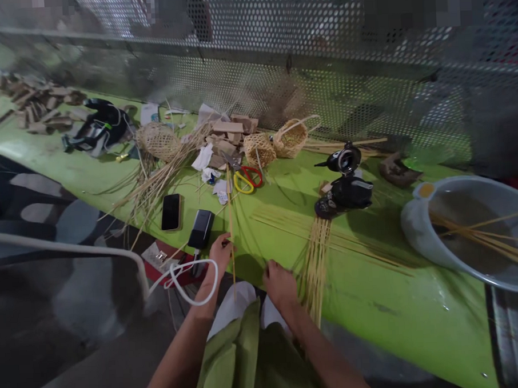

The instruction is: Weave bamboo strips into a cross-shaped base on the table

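Observation:
My left hand (221, 251) is closed in a pinch on a thin bamboo strip (230, 218) that runs away from me across the green table (375, 292). My right hand (279, 282) rests at the table's near edge, fingers curled, touching the near ends of a bundle of bamboo strips (315, 260). What its fingers hold is hidden. A black clamp-like tool (347, 190) presses on the bundle's far end. More loose strips (351, 241) lie flat to the right of the bundle.
A black phone (171, 212), a power bank (201, 228) with a white cable (180, 274), red-and-yellow scissors (246, 178), small woven baskets (274, 143), wood scraps (36, 106) and a grey basin (470, 230) holding strips stand around. A perforated metal screen (279, 73) backs the table.

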Demonstrator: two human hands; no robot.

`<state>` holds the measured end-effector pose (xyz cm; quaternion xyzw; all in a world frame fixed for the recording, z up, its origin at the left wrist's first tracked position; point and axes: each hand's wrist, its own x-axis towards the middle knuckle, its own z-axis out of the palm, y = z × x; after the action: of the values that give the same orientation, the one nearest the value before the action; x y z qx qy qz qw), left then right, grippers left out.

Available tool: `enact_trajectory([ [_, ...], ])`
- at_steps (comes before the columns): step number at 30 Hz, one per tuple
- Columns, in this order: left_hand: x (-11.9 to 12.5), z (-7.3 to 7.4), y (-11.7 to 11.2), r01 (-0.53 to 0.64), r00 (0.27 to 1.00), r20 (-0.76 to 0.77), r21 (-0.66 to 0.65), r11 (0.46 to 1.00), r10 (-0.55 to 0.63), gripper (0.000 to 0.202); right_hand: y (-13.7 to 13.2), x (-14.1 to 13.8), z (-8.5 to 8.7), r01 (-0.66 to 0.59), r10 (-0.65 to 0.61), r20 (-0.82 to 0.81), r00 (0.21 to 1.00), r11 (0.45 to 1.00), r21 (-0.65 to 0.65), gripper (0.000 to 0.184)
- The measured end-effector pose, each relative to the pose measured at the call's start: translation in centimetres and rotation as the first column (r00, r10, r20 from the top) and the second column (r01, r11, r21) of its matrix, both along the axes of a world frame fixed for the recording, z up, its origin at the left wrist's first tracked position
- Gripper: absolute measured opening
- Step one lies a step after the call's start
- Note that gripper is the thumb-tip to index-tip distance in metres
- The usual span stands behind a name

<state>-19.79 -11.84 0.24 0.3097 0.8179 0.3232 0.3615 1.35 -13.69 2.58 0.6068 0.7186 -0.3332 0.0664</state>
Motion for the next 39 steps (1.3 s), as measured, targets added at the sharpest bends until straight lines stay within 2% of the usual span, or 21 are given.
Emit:
enact_trajectory([
  [2,-0.1,-0.1,0.0,-0.018,0.999,0.027,0.026,0.999,0.017,0.029,-0.1,1.0,-0.1,0.149,-0.167,-0.184,0.969,0.983,-0.106,0.013],
  [4,-0.2,0.0,0.0,-0.008,1.0,0.014,0.027,1.0,0.007,0.03,-0.5,2.0,-0.1,0.243,-0.343,-0.409,0.845,0.929,-0.279,0.008],
  [6,-0.3,0.4,0.2,0.021,0.999,-0.04,0.017,1.0,-0.02,0.033,-1.1,2.9,0.2,0.236,-0.509,-0.565,0.65,0.841,-0.487,0.016],
  [8,-0.1,1.0,0.3,0.047,0.99,-0.137,0.047,0.998,-0.04,0.036,-1.7,3.6,0.8,0.176,-0.63,-0.614,0.476,0.752,-0.635,0.029],
  [9,0.1,1.5,0.4,0.056,0.983,-0.181,0.08,0.995,-0.041,0.038,-2.1,3.8,1.1,0.147,-0.669,-0.616,0.417,0.718,-0.68,0.034],
  [11,1.0,2.5,0.6,0.055,0.982,-0.186,0.159,0.986,-0.025,0.038,-2.6,4.3,1.9,0.11,-0.708,-0.614,0.349,0.682,-0.723,0.041],
  [12,1.6,3.2,0.7,0.047,0.992,-0.124,0.189,0.981,-0.023,0.037,-2.9,4.5,2.2,0.095,-0.713,-0.617,0.333,0.677,-0.73,0.043],
  [14,3.2,4.6,0.9,0.018,0.994,0.104,0.213,0.977,-0.041,0.039,-3.3,4.9,2.7,0.07,-0.706,-0.633,0.316,0.683,-0.727,0.046],
  [16,4.9,6.2,1.1,0.0,0.937,0.343,0.196,0.981,-0.068,0.046,-3.7,5.3,3.1,0.058,-0.694,-0.65,0.31,0.696,-0.716,0.046],
  [18,6.5,7.8,1.4,-0.027,0.877,0.476,0.179,0.983,-0.062,0.049,-4.0,5.9,3.3,0.055,-0.685,-0.661,0.307,0.706,-0.706,0.045],
  [21,8.2,9.7,1.8,-0.073,0.808,0.587,0.199,0.977,-0.059,0.042,-4.2,6.9,3.7,0.084,-0.666,-0.676,0.316,0.729,-0.679,0.043],
  [24,9.3,11.1,2.1,-0.104,0.763,0.643,0.23,0.968,-0.071,0.035,-4.1,8.0,4.2,0.145,-0.65,-0.675,0.35,0.749,-0.646,0.038],
  [28,10.4,12.3,2.3,-0.089,0.747,0.658,0.246,0.965,-0.099,0.031,-4.1,9.1,4.6,0.199,-0.645,-0.666,0.374,0.758,-0.622,0.035],
  [34,11.4,12.6,2.4,-0.079,0.759,0.641,0.268,0.96,-0.116,0.035,-4.2,9.7,4.1,0.235,-0.652,-0.674,0.349,0.757,-0.61,0.034],
  [39,11.7,12.6,2.8,-0.009,0.798,0.583,0.262,0.965,-0.151,0.042,-4.0,9.5,3.3,0.247,-0.66,-0.693,0.292,0.752,-0.612,0.043],
])
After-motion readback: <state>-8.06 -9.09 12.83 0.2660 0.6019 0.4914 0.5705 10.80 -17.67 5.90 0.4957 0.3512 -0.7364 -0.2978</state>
